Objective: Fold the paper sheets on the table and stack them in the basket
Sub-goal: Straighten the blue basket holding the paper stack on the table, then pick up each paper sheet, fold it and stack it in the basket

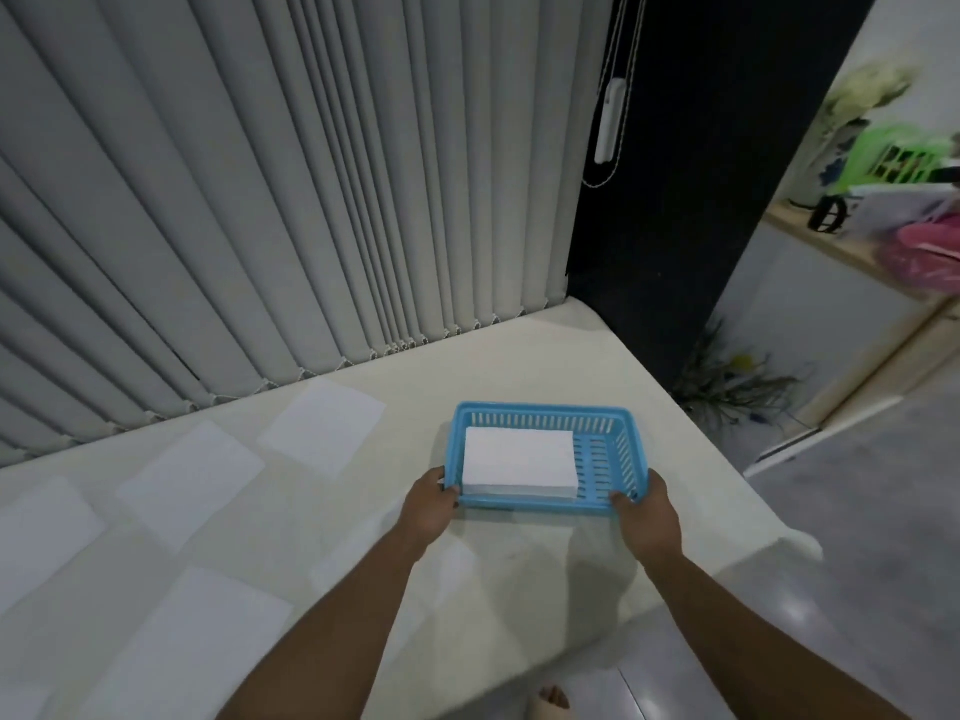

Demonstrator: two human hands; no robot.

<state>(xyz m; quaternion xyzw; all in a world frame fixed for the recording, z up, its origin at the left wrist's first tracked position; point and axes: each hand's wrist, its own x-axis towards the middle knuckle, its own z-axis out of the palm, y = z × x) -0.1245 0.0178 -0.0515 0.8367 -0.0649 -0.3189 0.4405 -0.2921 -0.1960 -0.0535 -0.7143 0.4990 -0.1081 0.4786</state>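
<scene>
At 8 to 10 o'clock from the basket (545,409), several flat paper sheets (192,475) lie unfolded on the table (519,366). One more sheet (192,641) lies under the left forearm, which could brush it and push it away or crease it.

The left hand (428,511) grips the basket's 7 o'clock corner, fingers bent over the rim and clamped on it. The folded stack (519,462) sits in the 9 o'clock part of the basket, and the 3 o'clock part is bare. If the basket tilts or is pulled quickly, I judge the stack may slide there and lose its neat edges.

The right hand (647,517) clamps the 5 o'clock corner in the same way. The table edge is near at 3 o'clock, so a push toward it may send the basket off. I cannot tell whether the basket rests on the table or is lifted.
</scene>
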